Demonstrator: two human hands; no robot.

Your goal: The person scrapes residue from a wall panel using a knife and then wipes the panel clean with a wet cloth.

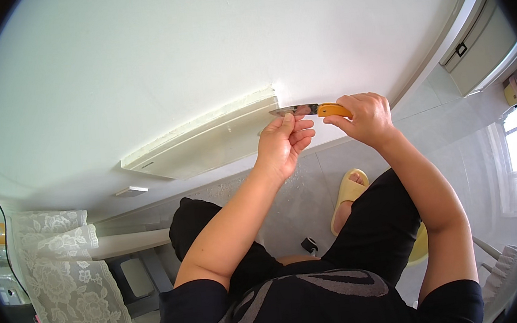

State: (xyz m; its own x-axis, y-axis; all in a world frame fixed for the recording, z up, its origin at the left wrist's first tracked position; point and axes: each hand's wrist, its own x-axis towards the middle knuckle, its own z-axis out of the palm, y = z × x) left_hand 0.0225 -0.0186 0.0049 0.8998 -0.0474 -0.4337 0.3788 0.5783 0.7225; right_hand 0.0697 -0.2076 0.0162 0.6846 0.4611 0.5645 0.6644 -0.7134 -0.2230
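Observation:
My right hand (pixel 368 117) is closed around the orange handle of a folding knife (pixel 305 110), whose blade points left near the right end of a white panel box (pixel 210 140) on the wall. My left hand (pixel 284 143) has its thumb and a fingertip at the blade, near the point; its other fingers are loosely curled. Whether those fingertips pinch the blade or something small on it, I cannot tell. A rough, chipped strip of filler (pixel 199 120) runs along the upper edge of the box.
Small white crumbs (pixel 228 187) lie on the grey tiled floor below the box. A wall switch or socket (pixel 132 191) sits lower left. Left stands a table with a lace cloth (pixel 76 288). Between the legs is a black-headed object (pixel 309 244); a doorway frame (pixel 434 58) is at right.

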